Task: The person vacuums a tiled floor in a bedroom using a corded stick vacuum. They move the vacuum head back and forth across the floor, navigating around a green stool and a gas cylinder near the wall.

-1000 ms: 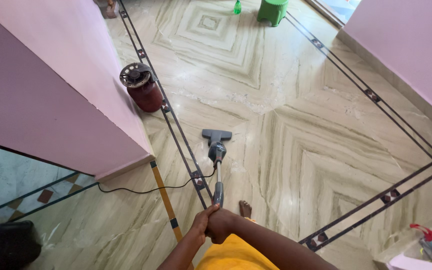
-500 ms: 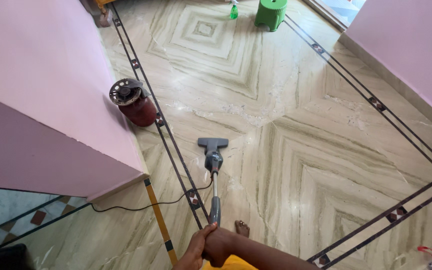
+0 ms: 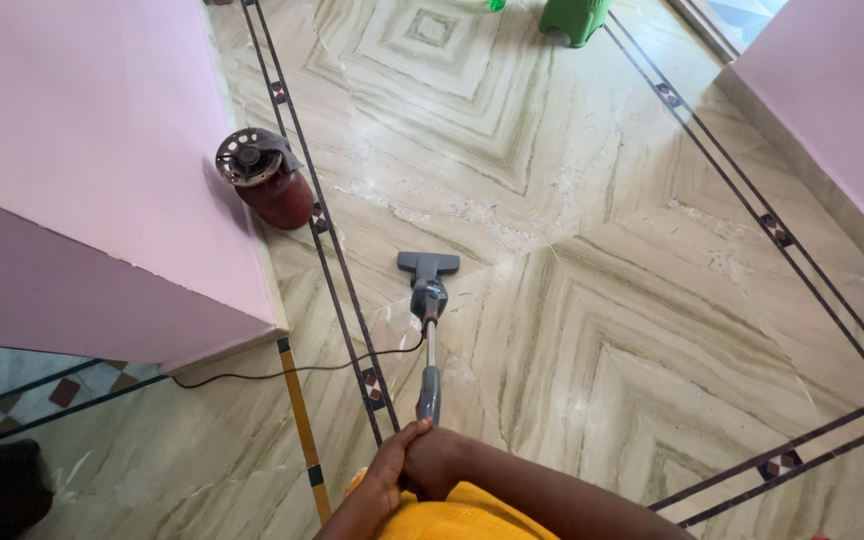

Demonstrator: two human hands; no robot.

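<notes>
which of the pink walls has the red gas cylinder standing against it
The left pink wall: the red gas cylinder stands at its foot. The right pink wall has nothing against it.

No packages, labels, signs or screens show anywhere in this view.
</notes>
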